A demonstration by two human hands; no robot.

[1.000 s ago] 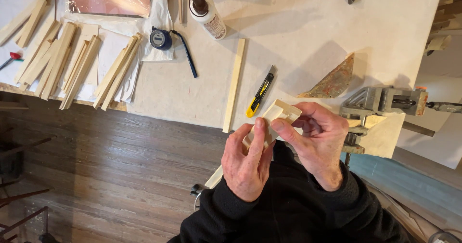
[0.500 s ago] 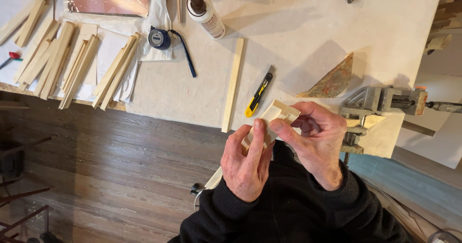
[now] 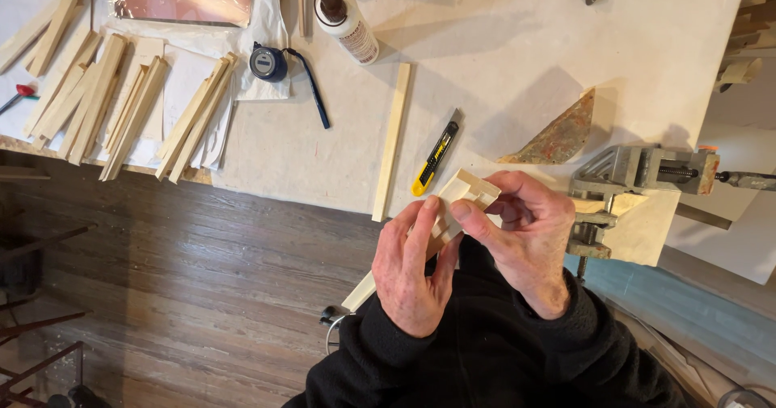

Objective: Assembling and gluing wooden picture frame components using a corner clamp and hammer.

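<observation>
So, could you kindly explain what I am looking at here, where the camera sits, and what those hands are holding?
There is no machine here: a person works with bare hands, and a camera worn on the head looks straight down at them. The left hand and right hand together hold a pale notched wooden piece over the edge of a white worktable. On the table lie a loose wooden strip, a yellow utility knife, a glue bottle, a tape measure and bundles of wooden strips at the left. A metal vise sits at the right, near a rusty triangular plate.
</observation>
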